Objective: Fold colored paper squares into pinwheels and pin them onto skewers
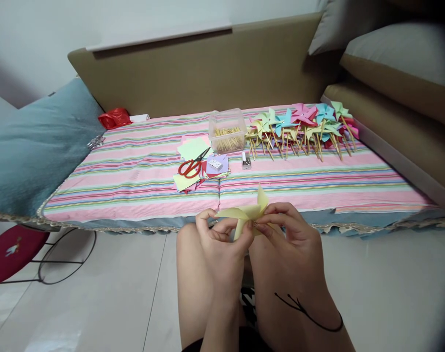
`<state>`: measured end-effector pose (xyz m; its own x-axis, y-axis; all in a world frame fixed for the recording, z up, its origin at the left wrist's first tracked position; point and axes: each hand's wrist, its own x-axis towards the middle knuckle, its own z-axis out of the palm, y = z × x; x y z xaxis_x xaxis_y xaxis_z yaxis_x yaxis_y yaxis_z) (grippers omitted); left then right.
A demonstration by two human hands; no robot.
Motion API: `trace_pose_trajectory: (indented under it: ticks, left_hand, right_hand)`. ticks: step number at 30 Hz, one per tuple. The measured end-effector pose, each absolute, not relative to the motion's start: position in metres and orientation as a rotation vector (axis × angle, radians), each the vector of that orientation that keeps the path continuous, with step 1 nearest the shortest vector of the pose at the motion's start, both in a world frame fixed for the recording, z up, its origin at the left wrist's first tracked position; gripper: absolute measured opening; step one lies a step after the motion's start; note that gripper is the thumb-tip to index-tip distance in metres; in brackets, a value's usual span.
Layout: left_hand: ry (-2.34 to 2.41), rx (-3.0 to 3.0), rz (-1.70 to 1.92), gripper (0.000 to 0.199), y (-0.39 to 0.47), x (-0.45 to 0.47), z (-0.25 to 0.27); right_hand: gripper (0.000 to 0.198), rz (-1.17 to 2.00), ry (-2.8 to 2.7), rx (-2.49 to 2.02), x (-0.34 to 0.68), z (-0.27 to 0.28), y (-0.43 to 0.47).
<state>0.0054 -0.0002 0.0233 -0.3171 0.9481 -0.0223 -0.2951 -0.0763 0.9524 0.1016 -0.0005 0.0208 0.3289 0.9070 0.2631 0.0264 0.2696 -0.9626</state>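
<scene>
A pale yellow paper pinwheel (240, 213) with curled blades is held above my knees. My left hand (222, 239) pinches it near the centre, thumb in front and fingers behind. At its right side the thumb and fingers of my right hand (290, 230) come together by the centre, closed on something too small to make out. Beyond the hands lie red-handled scissors (190, 167) on stacked coloured paper squares (186, 182). A small white box (215, 165) rests on a purple sheet. Close by is a small clear box (246, 162) with a white piece at its top.
A clear plastic tub (228, 132) of wooden sticks stands on the striped cloth (134, 171). Several finished pinwheels (304, 115) on sticks lie right of it. A red plastic bag (115, 118) sits at the back left, and a red stool (15, 252) stands on the floor.
</scene>
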Motion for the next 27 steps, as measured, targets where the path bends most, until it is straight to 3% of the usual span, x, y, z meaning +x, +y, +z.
trace_pose_trajectory:
  ticks: [20, 22, 24, 27]
  left_hand:
    - [1.227, 0.858, 1.556, 0.05, 0.004, 0.001, 0.02]
    - [1.216, 0.858, 1.552, 0.051, 0.004, -0.001, 0.02]
    - [1.203, 0.872, 1.541, 0.052, 0.005, -0.003, 0.02]
    - [1.18, 0.903, 1.519, 0.052, 0.004, -0.005, 0.02]
  right_hand:
    - [0.005, 0.753, -1.085, -1.215, 0.101, 0.017, 0.003]
    - [0.015, 0.742, -1.088, -1.245, 0.103, 0.016, 0.004]
    - [0.036, 0.776, -1.064, -1.23, 0.105, 0.014, 0.005]
    - [0.061, 0.978, -0.978, -1.094, 0.105, 0.015, 0.004]
